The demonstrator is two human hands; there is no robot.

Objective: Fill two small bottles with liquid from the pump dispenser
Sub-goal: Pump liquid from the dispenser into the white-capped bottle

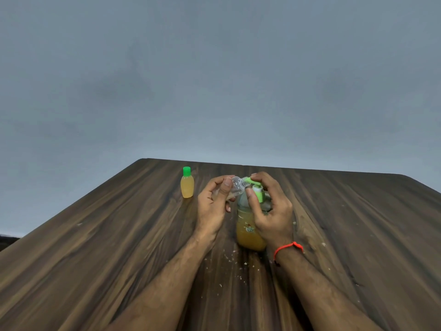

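Observation:
A pump dispenser [248,231] with orange-yellow liquid and a green pump head stands in the middle of the wooden table [119,259]. My right hand [272,211] wraps over the pump head, fingers on its top. My left hand [213,201] holds a small clear bottle [237,185] tilted, its open mouth against the green nozzle. A little liquid lies in that bottle. To the left a second small bottle [187,182] stands upright on the table, full of yellow liquid and closed with a green cap.
Small white crumbs [232,256] are scattered on the table in front of the dispenser. The table's far edge runs just behind the bottles, with a plain grey wall [214,80] beyond. A red thread sits on my right wrist.

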